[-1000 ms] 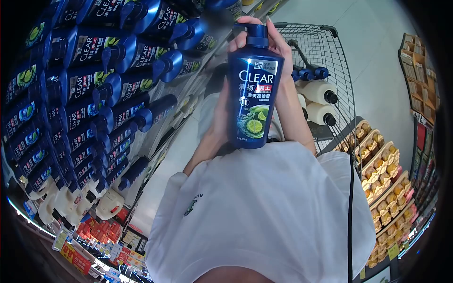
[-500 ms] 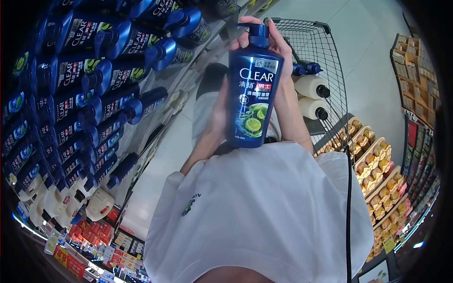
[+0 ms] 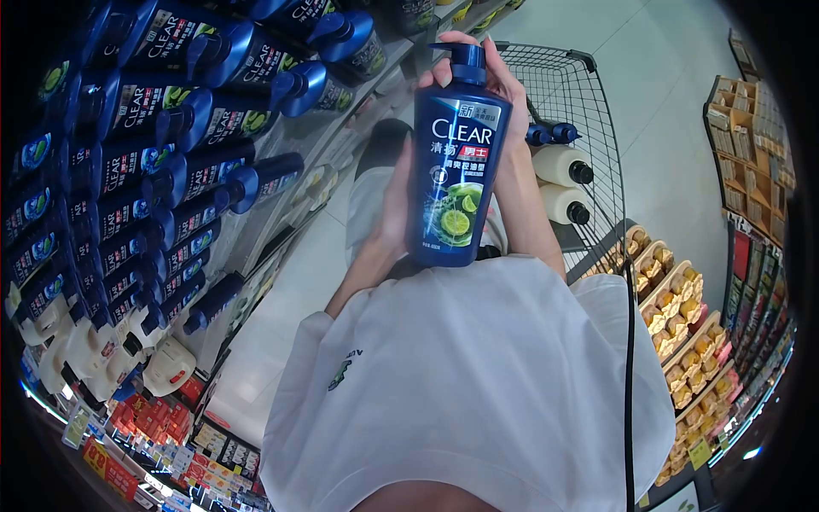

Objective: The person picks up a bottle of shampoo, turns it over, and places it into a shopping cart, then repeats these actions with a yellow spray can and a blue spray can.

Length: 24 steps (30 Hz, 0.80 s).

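A dark blue CLEAR shampoo bottle (image 3: 456, 183) with a pump top is held upright in front of my chest, its lime-printed label facing me. My right hand (image 3: 505, 96) grips it around the neck and upper back, fingertips showing beside the pump. Along the bottle's left side lies my left hand (image 3: 398, 200), closed on it; most of its fingers are hidden behind. Rows of similar blue pump bottles (image 3: 141, 107) fill the shelf to my left.
A black wire shopping cart (image 3: 597, 94) stands ahead on the right, with cream bottles (image 3: 563, 166) and blue pump bottles (image 3: 550, 133) in it. Egg trays (image 3: 674, 294) are stacked at the right. White jugs (image 3: 169, 367) and red boxes (image 3: 153, 418) sit at lower left.
The view has shifted slightly, so the shelf bottles and egg trays appear moved a little in the frame. Both hands keep hold of the shampoo bottle in nearly the same pose.
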Each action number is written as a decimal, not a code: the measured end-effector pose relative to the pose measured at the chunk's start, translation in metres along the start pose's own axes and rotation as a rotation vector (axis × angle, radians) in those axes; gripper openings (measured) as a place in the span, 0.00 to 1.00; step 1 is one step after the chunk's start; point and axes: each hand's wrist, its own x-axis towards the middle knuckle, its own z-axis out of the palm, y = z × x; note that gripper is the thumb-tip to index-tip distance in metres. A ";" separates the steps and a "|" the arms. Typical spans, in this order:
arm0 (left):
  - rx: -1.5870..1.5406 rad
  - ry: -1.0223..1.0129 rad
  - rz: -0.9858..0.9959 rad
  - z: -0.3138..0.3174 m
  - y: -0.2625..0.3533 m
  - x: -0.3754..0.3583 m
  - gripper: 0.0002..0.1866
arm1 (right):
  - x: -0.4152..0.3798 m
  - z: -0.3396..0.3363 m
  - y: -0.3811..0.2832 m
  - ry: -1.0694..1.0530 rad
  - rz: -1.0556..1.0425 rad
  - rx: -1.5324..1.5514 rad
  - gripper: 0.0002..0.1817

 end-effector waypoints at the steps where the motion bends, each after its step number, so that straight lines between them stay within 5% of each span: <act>1: -0.013 -0.022 -0.015 -0.001 0.002 0.001 0.43 | 0.000 0.002 -0.003 0.011 0.005 0.004 0.27; 8: 0.181 0.280 0.025 0.015 0.004 0.007 0.34 | -0.004 0.036 -0.033 0.518 -0.134 -0.652 0.21; 13: 0.425 0.287 0.047 0.010 -0.002 0.017 0.37 | -0.003 0.038 -0.039 0.596 -0.180 -0.711 0.17; 16: 0.217 0.241 -0.025 0.009 0.002 0.022 0.42 | -0.007 0.036 -0.044 0.562 -0.150 -0.753 0.18; 20: -0.129 -0.295 -0.181 -0.010 0.003 0.035 0.51 | -0.012 0.042 -0.043 0.419 -0.144 -0.615 0.18; 24: -0.215 -0.463 -0.257 -0.026 -0.002 0.040 0.51 | -0.013 0.047 -0.040 0.341 -0.253 -0.568 0.21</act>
